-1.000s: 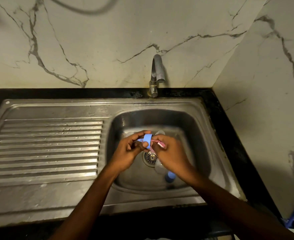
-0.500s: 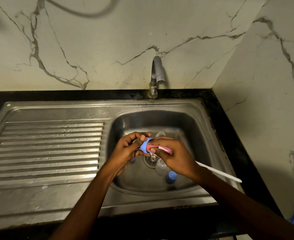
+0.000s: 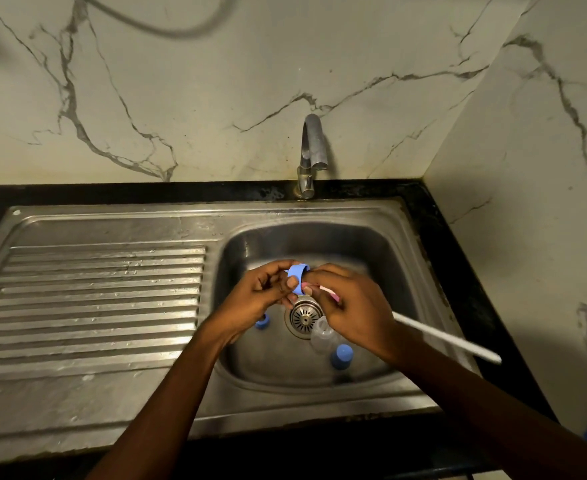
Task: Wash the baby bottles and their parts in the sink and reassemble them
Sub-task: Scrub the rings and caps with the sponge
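Observation:
Over the steel sink basin point(image 3: 402, 271), my left hand point(image 3: 257, 299) pinches a blue bottle ring point(image 3: 298, 276) between thumb and fingers. My right hand point(image 3: 350, 306) grips a bottle brush with a pink part point(image 3: 330, 293) at the fingers and a long white handle point(image 3: 447, 338) that sticks out to the right. The brush end meets the ring and is hidden by my fingers. On the basin floor lie a clear bottle part point(image 3: 323, 336), a blue cap point(image 3: 342, 355) and another blue piece point(image 3: 262, 321) half under my left hand.
The drain strainer point(image 3: 304, 315) sits in the basin's middle. A steel tap point(image 3: 312, 150) stands behind it, with no water running. A ribbed wet draining board point(image 3: 94, 299) spreads to the left. A black counter edge point(image 3: 458, 278) and a marble wall close the right side.
Both hands have stayed over the drain, working the ring against the brush. The ring has turned in my left fingers, and the white handle came into view at the right.

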